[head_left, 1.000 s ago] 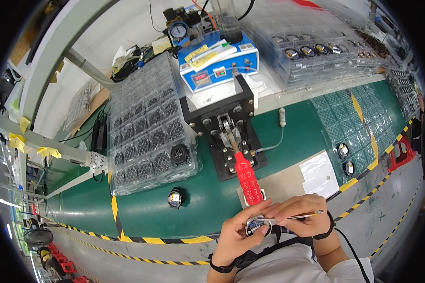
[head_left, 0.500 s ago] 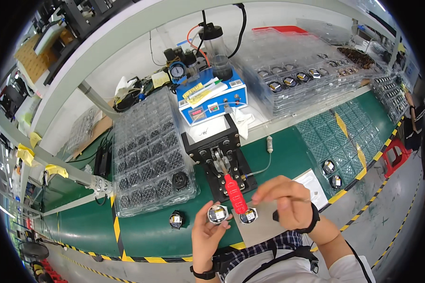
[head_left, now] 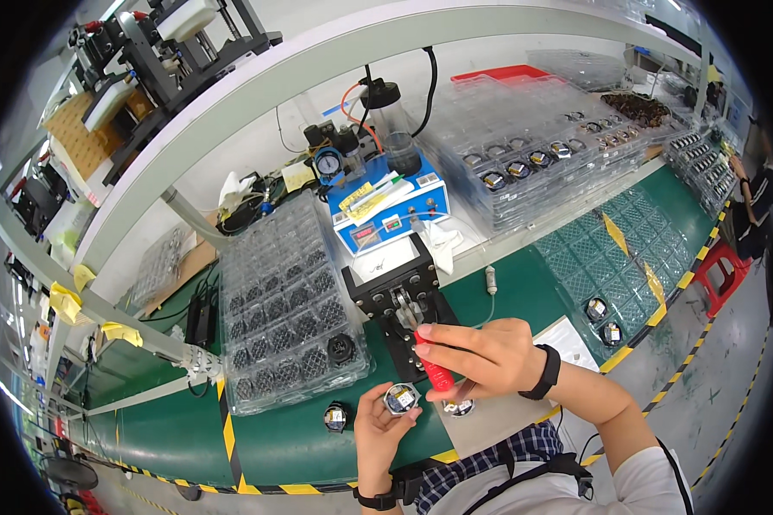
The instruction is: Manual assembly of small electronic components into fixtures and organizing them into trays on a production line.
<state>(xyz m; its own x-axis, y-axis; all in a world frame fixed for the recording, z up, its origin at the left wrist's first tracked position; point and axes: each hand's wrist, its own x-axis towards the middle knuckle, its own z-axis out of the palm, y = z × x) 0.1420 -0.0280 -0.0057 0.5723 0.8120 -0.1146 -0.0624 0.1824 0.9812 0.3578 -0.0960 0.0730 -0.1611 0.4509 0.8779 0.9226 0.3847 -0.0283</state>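
Note:
My left hand (head_left: 374, 432) holds a round watch module (head_left: 401, 398) by its rim, with a silvery edge and small electronic parts facing up. My right hand (head_left: 500, 359) is closed around the red handle (head_left: 439, 378) of a black toggle clamp fixture (head_left: 393, 300). Whether those fingers hold anything besides the handle is hidden. Partly under the right hand, a second module (head_left: 460, 408) lies on a beige sheet (head_left: 489, 425). Left of my left hand, another dark round module (head_left: 336, 416) rests on the green mat.
Left of the fixture stands a stack of clear trays (head_left: 296, 313). A blue control box (head_left: 391, 215) is behind it. More clear trays (head_left: 541, 184) rise at the back right. Two modules sit on a clear tray (head_left: 618, 257) at right; a person (head_left: 751, 197) is beyond.
My right hand has moved left onto the red handle, which it now grips. My left hand still holds its module. The whole view has shifted slightly.

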